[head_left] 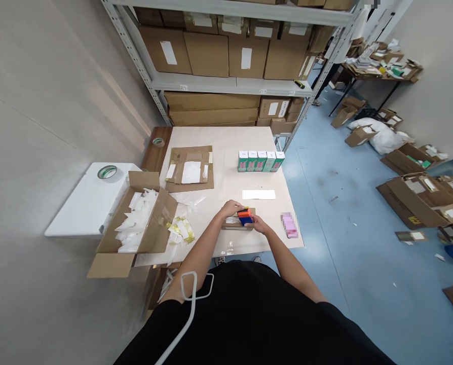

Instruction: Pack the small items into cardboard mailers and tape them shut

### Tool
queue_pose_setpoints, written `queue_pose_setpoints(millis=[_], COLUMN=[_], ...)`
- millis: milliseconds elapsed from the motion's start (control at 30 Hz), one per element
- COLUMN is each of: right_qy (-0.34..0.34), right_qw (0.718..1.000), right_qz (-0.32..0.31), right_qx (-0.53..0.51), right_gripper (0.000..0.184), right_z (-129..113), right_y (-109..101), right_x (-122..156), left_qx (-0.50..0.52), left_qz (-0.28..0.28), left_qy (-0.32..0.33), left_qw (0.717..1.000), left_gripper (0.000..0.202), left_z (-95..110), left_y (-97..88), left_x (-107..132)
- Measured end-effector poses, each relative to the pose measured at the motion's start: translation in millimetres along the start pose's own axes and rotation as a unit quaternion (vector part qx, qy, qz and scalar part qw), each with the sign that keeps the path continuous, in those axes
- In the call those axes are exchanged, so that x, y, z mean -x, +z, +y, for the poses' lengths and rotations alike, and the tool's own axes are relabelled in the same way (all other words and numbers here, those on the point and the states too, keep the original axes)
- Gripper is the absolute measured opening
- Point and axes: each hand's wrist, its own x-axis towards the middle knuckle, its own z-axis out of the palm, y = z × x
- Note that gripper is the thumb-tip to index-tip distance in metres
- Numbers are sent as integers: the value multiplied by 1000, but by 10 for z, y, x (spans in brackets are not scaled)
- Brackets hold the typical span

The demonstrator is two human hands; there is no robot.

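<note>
Near the front of the table, my left hand [232,208] and my right hand [259,224] are closed on a small blue and orange box [245,218]. The left fingers rest at its upper edge, and the right ones grip its lower right side. Just beneath it lies a small brown cardboard box [237,227] with a white label, partly covered by my hands and the blue and orange box. Beyond my hands is a flat white paper strip [258,194]. A pink-purple item [289,225], blurred over, lies to the right.
Several green and white boxes [261,161] stand in a row at the back right. Flattened cardboard [207,181] lies at the back left. An open carton [108,246] of white paper scraps, crumpled wrapping [184,229] and a tape roll [107,172] are left. Shelving [211,83] rises behind.
</note>
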Motion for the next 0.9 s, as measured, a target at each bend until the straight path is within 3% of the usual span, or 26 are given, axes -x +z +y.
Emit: queue_pose_setpoints(millis=[200, 367, 500, 667, 900], right_qy=[-6, 16, 21, 3, -29], right_qw=[997, 986, 978, 968, 957], right_qz=[28, 71, 104, 134, 101], right_qx=[65, 147, 182, 211, 269], right_gripper=[64, 63, 62, 53, 59], right_z=[-150, -312, -377, -450, -652], right_y=[61, 111, 139, 141, 15], right_x=[24, 68, 101, 112, 132], left_qx=[88, 146, 175, 181, 169], left_qz=[-9, 13, 55, 130, 209], left_qy=[-2, -7, -54, -45, -61], left_qw=[996, 989, 982, 974, 961], left_gripper=[23, 25, 27, 21, 23], left_z=[34, 4, -37, -46, -13], left_y=[-117, -99, -81, -36, 14], left_x=[101, 207, 271, 329, 418])
